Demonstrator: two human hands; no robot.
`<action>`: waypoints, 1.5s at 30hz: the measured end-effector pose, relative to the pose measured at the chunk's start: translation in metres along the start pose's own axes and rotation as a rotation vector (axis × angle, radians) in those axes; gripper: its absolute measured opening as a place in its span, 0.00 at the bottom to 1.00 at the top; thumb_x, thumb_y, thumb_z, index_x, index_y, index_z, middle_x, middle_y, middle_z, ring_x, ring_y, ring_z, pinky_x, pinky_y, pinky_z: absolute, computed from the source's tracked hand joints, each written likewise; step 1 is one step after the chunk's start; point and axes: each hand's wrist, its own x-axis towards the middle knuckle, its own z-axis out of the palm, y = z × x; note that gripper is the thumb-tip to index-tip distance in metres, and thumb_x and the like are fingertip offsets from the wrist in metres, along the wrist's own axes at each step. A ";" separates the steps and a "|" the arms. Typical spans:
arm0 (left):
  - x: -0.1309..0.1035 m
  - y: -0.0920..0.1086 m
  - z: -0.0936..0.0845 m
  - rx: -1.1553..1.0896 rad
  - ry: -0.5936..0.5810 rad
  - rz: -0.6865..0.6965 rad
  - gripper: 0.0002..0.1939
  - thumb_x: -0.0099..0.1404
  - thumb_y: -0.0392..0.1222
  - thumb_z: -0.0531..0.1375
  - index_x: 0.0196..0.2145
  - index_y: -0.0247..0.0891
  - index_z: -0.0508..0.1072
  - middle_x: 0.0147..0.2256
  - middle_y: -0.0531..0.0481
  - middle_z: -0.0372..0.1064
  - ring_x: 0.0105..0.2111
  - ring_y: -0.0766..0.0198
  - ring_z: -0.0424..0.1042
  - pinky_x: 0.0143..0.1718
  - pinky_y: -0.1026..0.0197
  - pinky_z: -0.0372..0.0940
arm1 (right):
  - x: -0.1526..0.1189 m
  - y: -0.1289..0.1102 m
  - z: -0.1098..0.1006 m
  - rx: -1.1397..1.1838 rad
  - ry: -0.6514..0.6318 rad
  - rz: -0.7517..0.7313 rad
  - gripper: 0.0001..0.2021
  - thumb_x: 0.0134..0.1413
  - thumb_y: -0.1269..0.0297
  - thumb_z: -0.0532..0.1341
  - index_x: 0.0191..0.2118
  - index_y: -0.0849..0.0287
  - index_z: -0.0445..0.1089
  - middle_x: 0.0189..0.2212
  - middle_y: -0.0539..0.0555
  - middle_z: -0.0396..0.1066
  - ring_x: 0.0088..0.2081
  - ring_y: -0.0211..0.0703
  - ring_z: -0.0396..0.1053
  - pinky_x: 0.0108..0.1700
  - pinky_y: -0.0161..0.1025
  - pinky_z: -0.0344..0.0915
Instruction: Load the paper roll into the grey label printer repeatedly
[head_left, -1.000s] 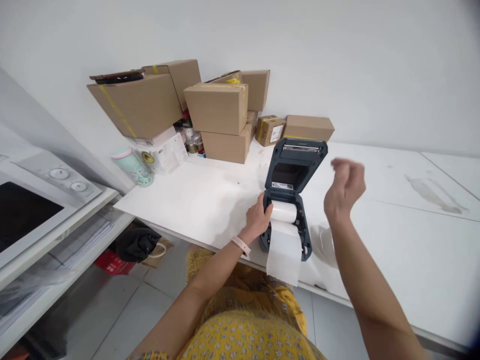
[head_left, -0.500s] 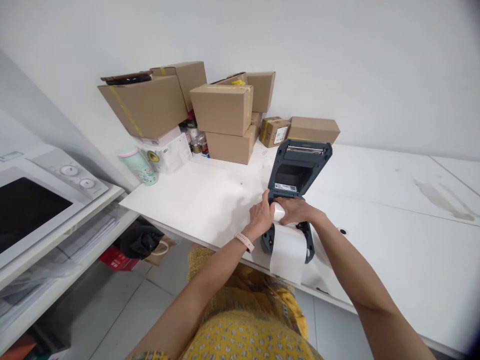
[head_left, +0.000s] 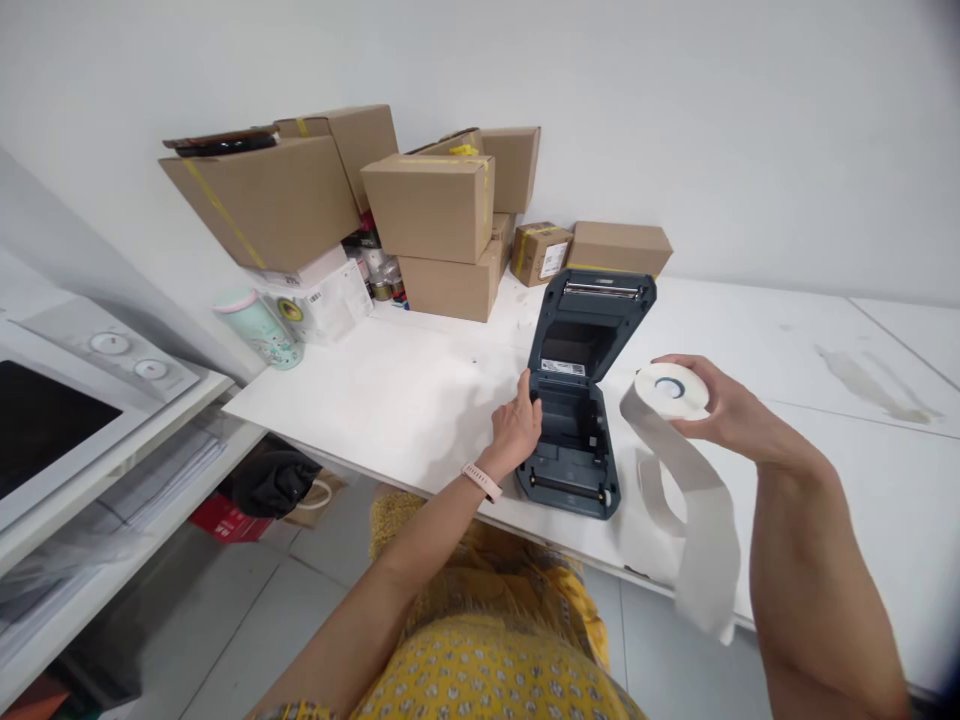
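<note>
While the left hand (head_left: 516, 432) rests flat against the printer's (head_left: 574, 430) left side — fingers loose, holding nothing — the right hand (head_left: 724, 410) grips the roll (head_left: 670, 390) right of the printer, above the desk (head_left: 390, 400). Its tail (head_left: 697, 520) dangles limp. Light and probably easily creased; best held by the rim.

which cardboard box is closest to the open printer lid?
The low, flat brown cardboard box directly behind the dark grey label printer's raised lid. The other boxes are stacked further left, and the small labelled one sits just beyond it.
</note>
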 end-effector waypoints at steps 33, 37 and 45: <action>-0.002 0.008 -0.012 -0.049 -0.033 -0.040 0.19 0.77 0.43 0.47 0.62 0.41 0.64 0.50 0.44 0.78 0.48 0.52 0.77 0.47 0.55 0.67 | -0.068 0.118 0.073 0.569 0.197 0.486 0.27 0.39 0.43 0.73 0.44 0.55 0.75 0.36 0.55 0.78 0.32 0.48 0.75 0.33 0.43 0.72; -0.001 0.006 -0.010 -0.054 -0.028 -0.030 0.19 0.77 0.43 0.47 0.61 0.41 0.64 0.50 0.44 0.78 0.48 0.52 0.77 0.47 0.55 0.67 | -0.072 0.085 0.047 0.749 0.471 0.239 0.29 0.44 0.34 0.65 0.47 0.49 0.74 0.28 0.52 0.72 0.31 0.47 0.71 0.39 0.48 0.73; -0.002 0.004 -0.005 -0.036 0.004 -0.044 0.19 0.77 0.44 0.48 0.61 0.43 0.65 0.49 0.45 0.78 0.47 0.53 0.78 0.47 0.56 0.66 | -0.017 -0.029 0.067 0.004 -0.259 -0.050 0.23 0.62 0.46 0.59 0.57 0.51 0.67 0.43 0.55 0.76 0.40 0.49 0.74 0.42 0.44 0.70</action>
